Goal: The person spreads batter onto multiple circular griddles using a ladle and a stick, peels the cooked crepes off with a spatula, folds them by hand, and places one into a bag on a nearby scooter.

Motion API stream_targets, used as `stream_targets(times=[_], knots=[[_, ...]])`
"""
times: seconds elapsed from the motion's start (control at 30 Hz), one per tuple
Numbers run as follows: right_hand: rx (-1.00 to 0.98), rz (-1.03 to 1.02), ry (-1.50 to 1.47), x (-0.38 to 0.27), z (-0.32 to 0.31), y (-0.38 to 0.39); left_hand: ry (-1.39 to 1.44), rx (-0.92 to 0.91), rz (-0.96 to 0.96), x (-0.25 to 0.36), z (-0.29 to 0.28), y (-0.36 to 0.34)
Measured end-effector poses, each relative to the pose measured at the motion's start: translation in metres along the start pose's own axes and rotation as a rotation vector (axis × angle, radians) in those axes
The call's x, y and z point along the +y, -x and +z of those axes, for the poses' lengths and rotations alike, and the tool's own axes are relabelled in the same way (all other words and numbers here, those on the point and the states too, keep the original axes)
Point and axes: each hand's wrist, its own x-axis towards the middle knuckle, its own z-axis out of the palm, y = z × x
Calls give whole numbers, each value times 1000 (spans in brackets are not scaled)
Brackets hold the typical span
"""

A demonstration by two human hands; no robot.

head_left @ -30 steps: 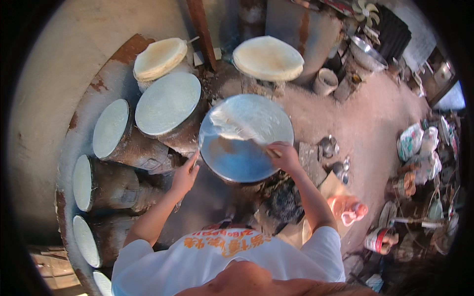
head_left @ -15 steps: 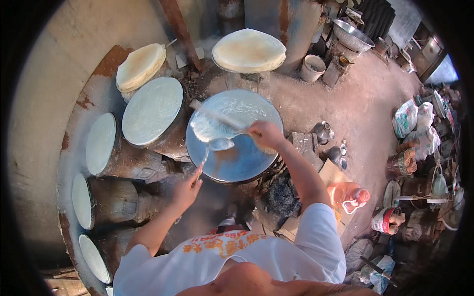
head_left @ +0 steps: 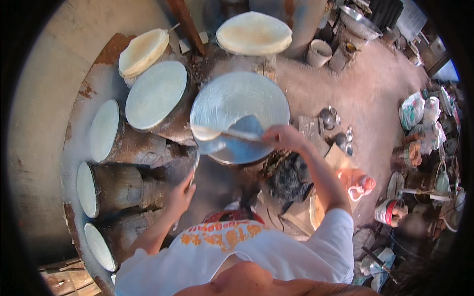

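Open floor (head_left: 355, 89) far right of the round griddle (head_left: 242, 154), drum stoves (head_left: 117, 186) blocking the left, flatbread stack (head_left: 254, 33) across the far side, orange jug (head_left: 351, 180) at near right

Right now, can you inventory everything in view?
Central griddle: one, bluish, centre
Other round griddles: at least four, pale, left
Flatbread stacks: two, cream, top
Basin: one, silver, upper right
Bucket: one, grey, left of basin
Metal pots: at least two, dark, centre right
Jug: one, orange, lower right
Plastic bags: several, whitish, far right
Clutter: uncountable, mixed, right edge
Ladle: one, pale, griddle's near edge
Long tool: one, pale, across griddle
Shirt: one, white, bottom
Left hand: one, bare, gripping ladle
Right hand: one, bare, gripping long tool
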Motion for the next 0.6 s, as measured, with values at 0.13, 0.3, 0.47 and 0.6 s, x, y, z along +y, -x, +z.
stream_targets(times=[0.13, 0.3, 0.47, 0.6], knots=[[160, 59, 34, -9, 11, -15, 284, -123, -617, 47, -11, -21], [61, 80, -184, -15, 9, 77, 413, -15, -752, 43, -32, 2], [378, 84, 25, -32, 56, 77, 593, 18, -765, 17, -13, -45], [382, 185, 151, -94, 113, 136, 562, -129, -511, 19, -36, 18]])
